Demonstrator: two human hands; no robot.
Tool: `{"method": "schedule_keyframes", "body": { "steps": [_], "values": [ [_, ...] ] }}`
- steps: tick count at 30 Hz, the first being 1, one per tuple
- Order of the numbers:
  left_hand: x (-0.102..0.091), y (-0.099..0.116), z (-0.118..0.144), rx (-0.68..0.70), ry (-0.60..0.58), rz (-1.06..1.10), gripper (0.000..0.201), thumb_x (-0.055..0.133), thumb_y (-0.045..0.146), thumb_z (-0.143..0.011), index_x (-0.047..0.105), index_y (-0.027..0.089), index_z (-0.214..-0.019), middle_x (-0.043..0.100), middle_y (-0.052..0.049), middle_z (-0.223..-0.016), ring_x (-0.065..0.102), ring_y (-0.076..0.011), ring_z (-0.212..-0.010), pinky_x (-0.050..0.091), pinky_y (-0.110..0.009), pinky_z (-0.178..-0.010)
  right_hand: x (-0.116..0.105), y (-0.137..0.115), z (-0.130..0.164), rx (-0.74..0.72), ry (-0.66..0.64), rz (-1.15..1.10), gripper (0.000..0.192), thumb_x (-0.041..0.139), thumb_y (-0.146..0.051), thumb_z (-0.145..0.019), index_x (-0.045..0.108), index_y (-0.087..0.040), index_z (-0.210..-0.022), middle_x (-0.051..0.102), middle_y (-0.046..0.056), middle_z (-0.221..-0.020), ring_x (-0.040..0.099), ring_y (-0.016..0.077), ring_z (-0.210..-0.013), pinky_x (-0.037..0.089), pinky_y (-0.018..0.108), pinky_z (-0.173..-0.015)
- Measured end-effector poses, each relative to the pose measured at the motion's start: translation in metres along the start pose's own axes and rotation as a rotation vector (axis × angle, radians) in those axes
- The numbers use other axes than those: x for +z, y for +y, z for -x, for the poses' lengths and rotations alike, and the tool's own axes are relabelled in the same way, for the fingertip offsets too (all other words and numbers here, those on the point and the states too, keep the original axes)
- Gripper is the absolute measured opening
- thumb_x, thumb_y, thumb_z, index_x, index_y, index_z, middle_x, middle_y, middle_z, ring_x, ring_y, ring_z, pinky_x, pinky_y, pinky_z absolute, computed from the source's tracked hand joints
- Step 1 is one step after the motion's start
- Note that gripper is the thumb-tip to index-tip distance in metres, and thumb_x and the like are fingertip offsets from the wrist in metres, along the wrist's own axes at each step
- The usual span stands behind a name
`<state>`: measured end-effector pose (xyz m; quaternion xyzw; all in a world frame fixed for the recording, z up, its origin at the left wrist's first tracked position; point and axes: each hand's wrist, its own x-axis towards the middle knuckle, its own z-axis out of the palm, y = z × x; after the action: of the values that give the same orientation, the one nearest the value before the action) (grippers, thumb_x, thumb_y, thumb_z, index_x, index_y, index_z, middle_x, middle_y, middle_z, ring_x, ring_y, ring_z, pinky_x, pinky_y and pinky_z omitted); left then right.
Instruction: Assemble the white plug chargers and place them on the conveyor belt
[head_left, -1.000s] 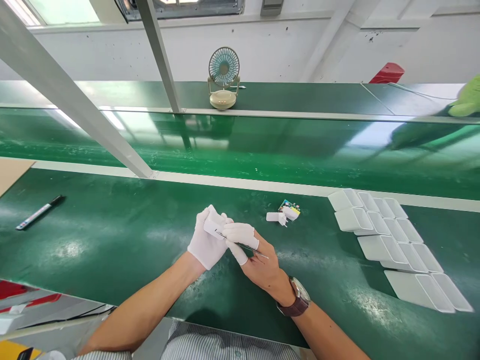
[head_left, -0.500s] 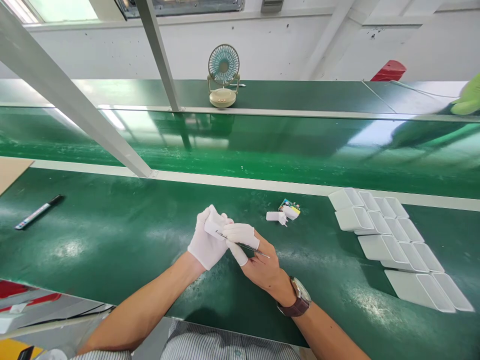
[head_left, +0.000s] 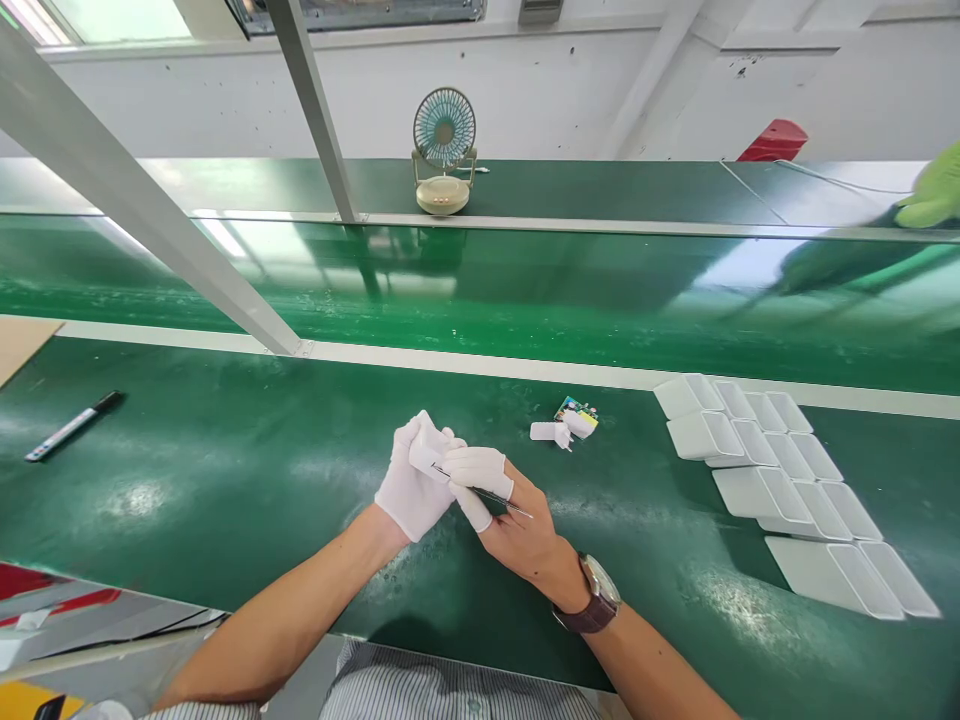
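Over the dark green table (head_left: 225, 470), the white-gloved left hand (head_left: 414, 480) closes its grip on a small white plastic block (head_left: 429, 446). The right hand (head_left: 504, 505), white cots on its fingertips, pinches thin metal tweezers (head_left: 487, 494), tips touching the block. Beyond lie a small colourful circuit board (head_left: 576, 413), overlapping white plastic shells (head_left: 780, 480) and a black-capped marker (head_left: 71, 426).

A small white plastic block (head_left: 429, 447), held tilted above the green counter (head_left: 225, 470) in the gloved left hand (head_left: 412, 480); thin metal tweezers (head_left: 484, 493), gripped in the right hand (head_left: 502, 510), touch its lower edge with their tips
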<state>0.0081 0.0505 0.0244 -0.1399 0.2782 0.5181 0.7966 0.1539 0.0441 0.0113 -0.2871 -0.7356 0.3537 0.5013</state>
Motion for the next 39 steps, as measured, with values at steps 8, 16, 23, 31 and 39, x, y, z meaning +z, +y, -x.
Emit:
{"method": "schedule_keyframes", "body": {
  "steps": [8,16,23,31,39],
  "values": [
    [-0.003,-0.001,-0.003,0.047,0.004,-0.028,0.025,0.062,0.040,-0.088,0.061,0.017,-0.078,0.060,-0.002,-0.072,0.059,-0.0145,-0.061,0.050,-0.028,-0.061,0.004,0.000,0.002,0.074,0.035,-0.033,0.026,0.062,-0.010,-0.091,0.071,-0.028,-0.108,0.074,0.006,-0.110,0.071,0.0218,-0.102,0.061,0.040,-0.092],
    [-0.004,-0.001,-0.007,0.090,0.015,-0.046,0.029,0.063,0.038,-0.087,0.053,0.019,-0.067,0.053,0.001,-0.064,0.056,-0.0139,-0.060,0.049,-0.029,-0.063,0.005,0.001,-0.002,0.125,0.048,-0.051,0.023,0.064,-0.012,-0.090,0.073,-0.028,-0.104,0.075,0.005,-0.107,0.072,0.0215,-0.102,0.061,0.037,-0.092],
    [-0.002,-0.002,-0.008,0.113,-0.019,-0.007,0.023,0.061,0.035,-0.088,0.055,0.019,-0.072,0.050,0.003,-0.063,0.053,-0.0128,-0.058,0.048,-0.028,-0.063,0.005,0.004,-0.004,0.117,0.036,-0.037,0.022,0.064,-0.014,-0.091,0.074,-0.028,-0.104,0.076,0.005,-0.106,0.072,0.0220,-0.101,0.061,0.037,-0.090],
    [-0.003,0.001,-0.006,0.118,-0.006,-0.018,0.029,0.053,0.042,-0.092,0.062,0.019,-0.078,0.061,-0.003,-0.074,0.061,-0.0176,-0.069,0.053,-0.032,-0.067,-0.005,0.008,-0.007,0.212,0.111,-0.168,0.014,0.070,-0.024,-0.088,0.077,-0.028,-0.101,0.078,0.004,-0.100,0.074,0.0223,-0.092,0.063,0.037,-0.087],
    [-0.004,0.009,-0.006,0.130,-0.071,0.048,0.038,0.046,0.050,-0.096,0.063,0.019,-0.083,0.059,-0.005,-0.077,0.060,-0.0172,-0.068,0.043,-0.024,-0.051,-0.013,0.005,-0.008,0.281,0.257,-0.166,0.010,0.070,-0.027,-0.089,0.077,-0.027,-0.095,0.078,0.003,-0.094,0.074,0.0228,-0.088,0.063,0.041,-0.088]
  ]
}}
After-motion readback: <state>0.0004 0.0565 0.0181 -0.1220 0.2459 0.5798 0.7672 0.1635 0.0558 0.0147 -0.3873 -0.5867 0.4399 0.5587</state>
